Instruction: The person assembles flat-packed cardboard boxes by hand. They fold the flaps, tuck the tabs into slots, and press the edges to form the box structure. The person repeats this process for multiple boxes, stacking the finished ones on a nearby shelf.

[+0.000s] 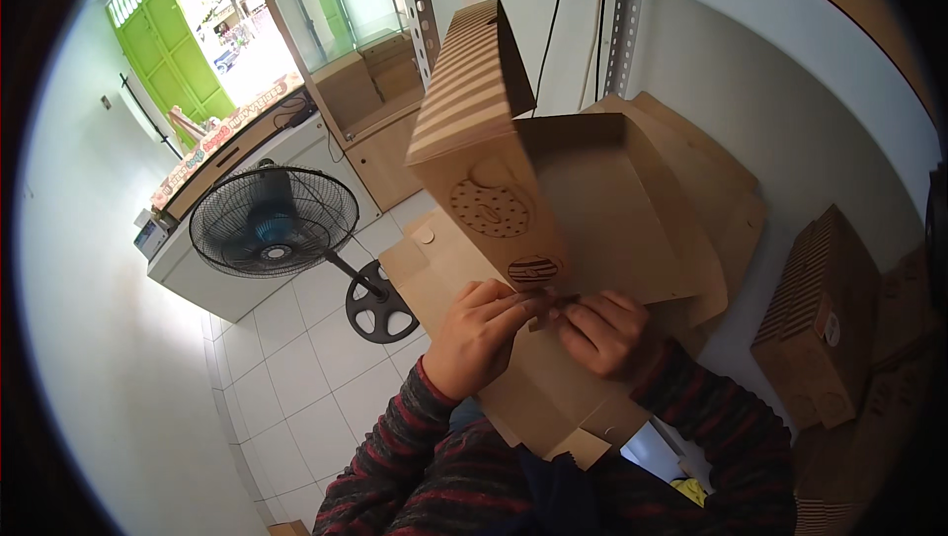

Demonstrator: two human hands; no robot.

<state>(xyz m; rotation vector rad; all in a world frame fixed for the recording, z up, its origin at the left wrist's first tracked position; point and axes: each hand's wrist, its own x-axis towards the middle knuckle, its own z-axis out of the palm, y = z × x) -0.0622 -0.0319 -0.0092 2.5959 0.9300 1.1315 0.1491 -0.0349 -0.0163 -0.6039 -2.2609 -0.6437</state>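
Observation:
A brown cardboard box (612,205), partly folded, stands tilted in front of me. Its striped lid panel rises at the back, and doughnut drawings mark the side facing left. At the box's near corner, my left hand (479,333) is closed, its fingertips pinching the cardboard edge. Right beside it, my right hand (604,333) pinches the same corner, thumb and fingers pressed together. The fingertips of both hands nearly meet, and the exact flap between them is mostly hidden. Under the box and my wrists lies flat unfolded cardboard (573,378).
More flat cardboard sheets (726,170) lie behind the box on the right. Several folded boxes (820,319) stand along the right side. A black standing fan (275,220) is on the tiled floor (286,378) at left, near a white counter (232,284). A metal shelf post (620,37) rises behind.

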